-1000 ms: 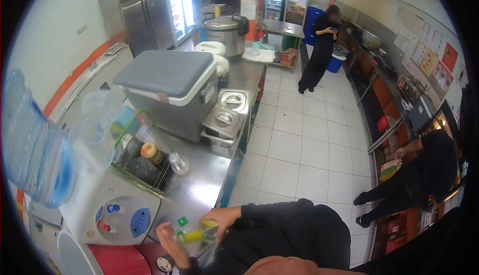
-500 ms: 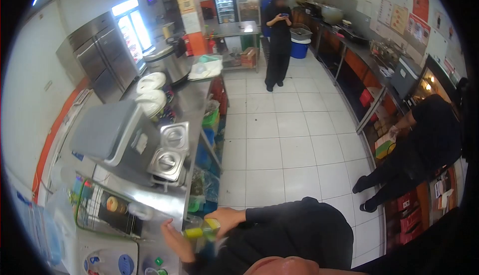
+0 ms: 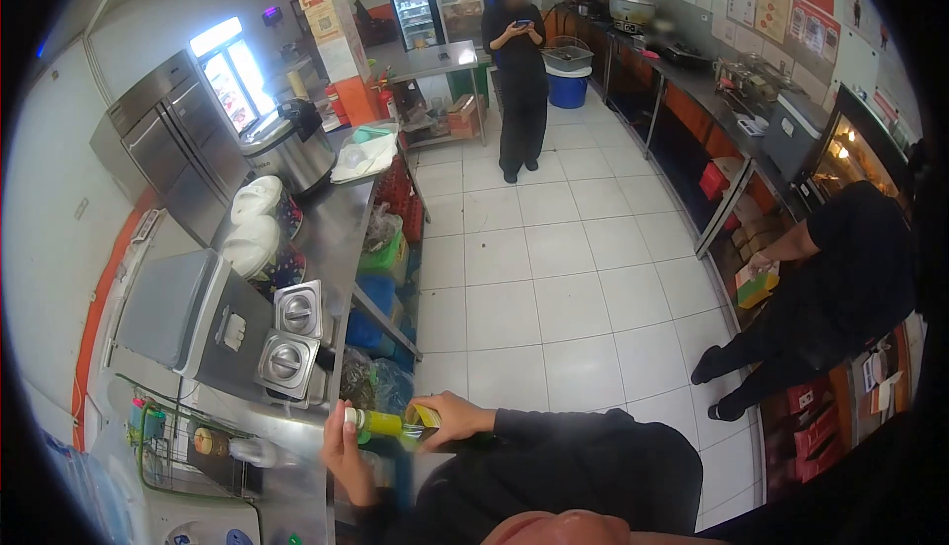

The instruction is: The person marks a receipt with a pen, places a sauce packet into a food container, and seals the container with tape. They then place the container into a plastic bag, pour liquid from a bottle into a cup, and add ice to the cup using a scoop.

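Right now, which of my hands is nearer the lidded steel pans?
Left. The left hand is at the cap end of the green bottle, just below the lidded steel pans; the right hand holds its other end, farther toward the aisle.

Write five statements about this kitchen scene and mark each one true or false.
1. The left hand and the right hand both grip the green bottle. True.
2. The green bottle stands upright on the counter. False: it is held roughly sideways in the air, near the edge of the counter.
3. A person in black stands at the far end of the floor, holding a phone. True.
4. The metal pans by the grey box are uncovered. False: both metal pans carry lids with knobs.
5. The tiled floor is dark brown. False: its tiles are white.
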`<move>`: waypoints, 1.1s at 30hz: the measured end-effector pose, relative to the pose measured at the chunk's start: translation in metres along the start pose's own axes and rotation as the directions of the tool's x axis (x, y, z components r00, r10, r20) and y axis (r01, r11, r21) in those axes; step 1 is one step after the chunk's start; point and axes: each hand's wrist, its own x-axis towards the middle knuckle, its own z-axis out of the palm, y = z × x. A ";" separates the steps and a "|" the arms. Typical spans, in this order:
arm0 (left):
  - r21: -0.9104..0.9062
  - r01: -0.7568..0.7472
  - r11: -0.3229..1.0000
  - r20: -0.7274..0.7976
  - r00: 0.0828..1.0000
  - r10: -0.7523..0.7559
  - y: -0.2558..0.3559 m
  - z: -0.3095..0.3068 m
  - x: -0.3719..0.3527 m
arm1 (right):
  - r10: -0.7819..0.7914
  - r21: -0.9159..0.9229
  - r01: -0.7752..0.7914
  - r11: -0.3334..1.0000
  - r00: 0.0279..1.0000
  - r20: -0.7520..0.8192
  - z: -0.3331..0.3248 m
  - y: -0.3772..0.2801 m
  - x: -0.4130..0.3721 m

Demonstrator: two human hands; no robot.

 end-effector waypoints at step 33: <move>-0.186 -0.181 0.966 -0.567 0.822 0.045 -0.008 -0.114 -0.029 | -0.138 0.159 0.084 0.984 0.918 0.372 0.120 -0.054 0.092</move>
